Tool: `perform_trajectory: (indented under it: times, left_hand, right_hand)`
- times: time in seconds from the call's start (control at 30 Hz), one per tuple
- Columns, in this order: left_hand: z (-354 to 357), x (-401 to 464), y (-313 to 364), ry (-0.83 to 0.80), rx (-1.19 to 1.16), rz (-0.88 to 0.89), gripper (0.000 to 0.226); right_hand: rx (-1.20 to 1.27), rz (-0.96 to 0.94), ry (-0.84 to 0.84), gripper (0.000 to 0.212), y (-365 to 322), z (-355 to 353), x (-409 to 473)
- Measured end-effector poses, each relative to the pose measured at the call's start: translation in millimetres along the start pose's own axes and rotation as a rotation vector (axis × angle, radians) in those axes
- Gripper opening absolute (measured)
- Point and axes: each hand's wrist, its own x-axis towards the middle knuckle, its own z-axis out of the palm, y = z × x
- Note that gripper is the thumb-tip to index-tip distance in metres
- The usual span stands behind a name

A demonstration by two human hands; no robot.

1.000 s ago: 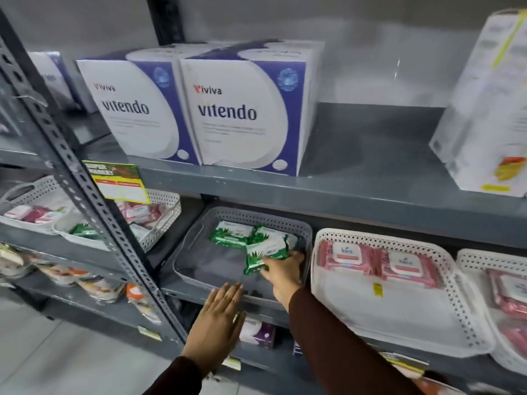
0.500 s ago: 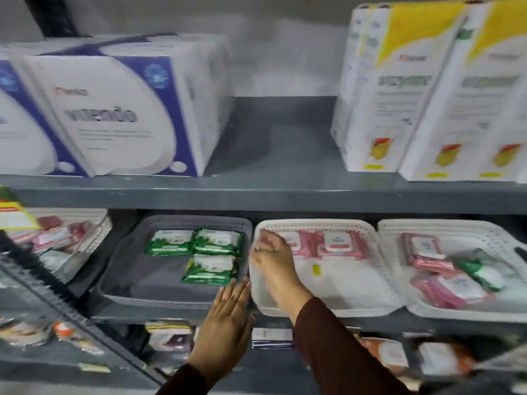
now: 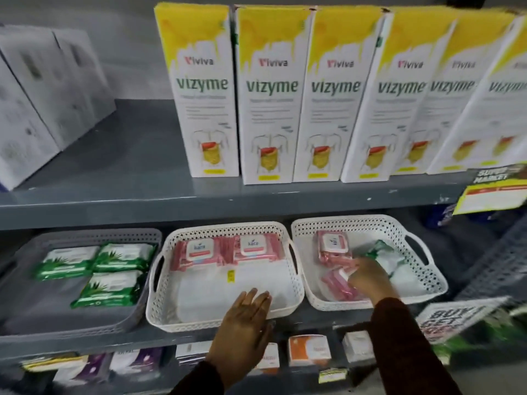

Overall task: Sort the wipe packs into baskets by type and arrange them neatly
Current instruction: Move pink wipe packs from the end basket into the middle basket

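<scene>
Three baskets stand side by side on the middle shelf. The grey basket (image 3: 85, 235) on the left holds three green wipe packs (image 3: 111, 289). Two pink packs (image 3: 199, 250) lie at the back of the middle white basket (image 3: 228, 226). In the right white basket (image 3: 370, 220) there is a pink pack (image 3: 332, 246) at the back left, a second pink pack (image 3: 338, 286) in front and a green pack (image 3: 379, 252) partly hidden behind my right hand. My right hand (image 3: 368, 276) curls its fingers on the front pink pack. My left hand (image 3: 245, 317) lies flat on the middle basket's front rim.
Tall yellow-and-white Vizyme boxes (image 3: 271, 95) line the upper shelf, with blurred white boxes (image 3: 42, 95) to their left. A yellow price tag (image 3: 490, 192) hangs at the right. A dark grey basket (image 3: 499, 266) sits at the far right. Small boxes (image 3: 308, 350) fill the shelf below.
My view has swung right. My right hand left the green pack in the grey basket, crossed the middle basket and reached the pink pack in the right basket. My left hand shifted to the middle basket's rim.
</scene>
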Motion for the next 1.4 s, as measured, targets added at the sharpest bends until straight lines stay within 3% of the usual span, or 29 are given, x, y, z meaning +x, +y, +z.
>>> perform_trajectory:
  times: [0.23,0.4,0.63,0.7,0.87,0.93,1.07,1.2,1.23,1.33,1.4]
  left_hand:
    - [0,1,4,0.038,0.016,-0.041,0.046]
    - [-5,-12,-13,0.030,0.014,-0.089,0.046]
    - [-20,-30,-43,0.010,0.039,-0.138,0.046]
    - [-22,-33,-46,-0.031,0.072,-0.145,0.047]
    - [-24,-35,-39,-0.096,0.124,-0.179,0.054]
    - [-23,-35,-38,-0.095,0.118,-0.180,0.059]
    - [-21,-38,-38,-0.120,0.122,-0.182,0.062]
    - [-19,-36,-34,-0.147,0.132,-0.214,0.064]
    - [-18,-34,-32,-0.151,0.138,-0.218,0.065]
    - [-14,-26,-23,-0.165,0.143,-0.216,0.065]
    - [-10,-19,-14,-0.171,0.141,-0.206,0.064]
  right_hand:
    - [0.054,0.013,0.026,0.051,3,-4,6]
    - [0.240,0.029,0.154,0.068,10,-3,1]
    - [0.286,-0.215,0.365,0.070,-18,-20,-31]
    - [0.267,-0.358,0.383,0.074,-40,-33,-39]
    - [0.315,-0.722,0.059,0.061,-107,-8,-53]
    - [0.193,-0.771,-0.054,0.050,-124,22,-51]
    - [0.090,-0.793,-0.123,0.039,-133,76,-40]
    - [0.167,-0.771,-0.228,0.035,-127,79,-31]
    - [0.228,-0.758,-0.167,0.032,-123,73,-29]
    - [0.370,-0.597,0.351,0.009,-99,54,-10]
    - [0.317,-0.372,0.478,0.021,-73,46,14]
